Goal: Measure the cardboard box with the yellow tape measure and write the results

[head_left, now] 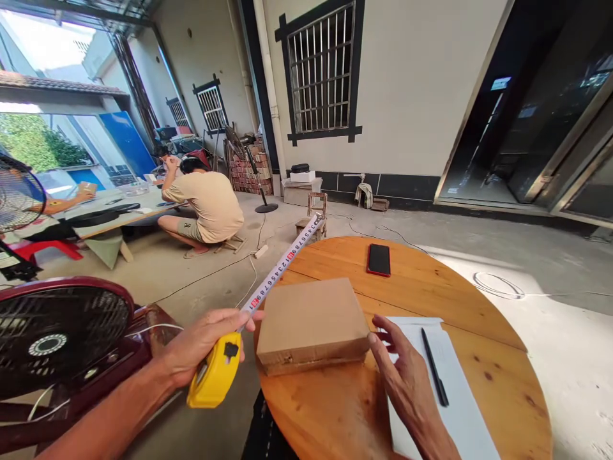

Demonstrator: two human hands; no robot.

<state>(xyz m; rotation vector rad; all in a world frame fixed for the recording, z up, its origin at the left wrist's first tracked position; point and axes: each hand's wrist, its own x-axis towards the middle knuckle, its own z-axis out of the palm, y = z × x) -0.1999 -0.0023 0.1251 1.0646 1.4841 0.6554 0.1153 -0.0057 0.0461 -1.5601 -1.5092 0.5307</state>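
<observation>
A yellow tape measure (218, 370) is gripped in my left hand (201, 342), its white blade (275, 275) drawn out and slanting up and away over the table's left edge. Thumb and fingers pinch the blade near the case. Just right of that hand lies a closed brown cardboard box (313, 316) on the round wooden table (493, 319). My right hand (402, 370) is by the box's right front corner, fingers curled loosely apart and holding nothing; whether a fingertip touches the box I cannot tell. Beneath this hand is white paper (460, 390) with a black pen (434, 367) on it.
A phone (378, 259) with a red edge lies at the table's far side. A dark red fan (67, 345) stands close on the left. Beyond, a person (205, 201) sits low at another table (115, 217). A small wooden chair (313, 217) stands behind my table.
</observation>
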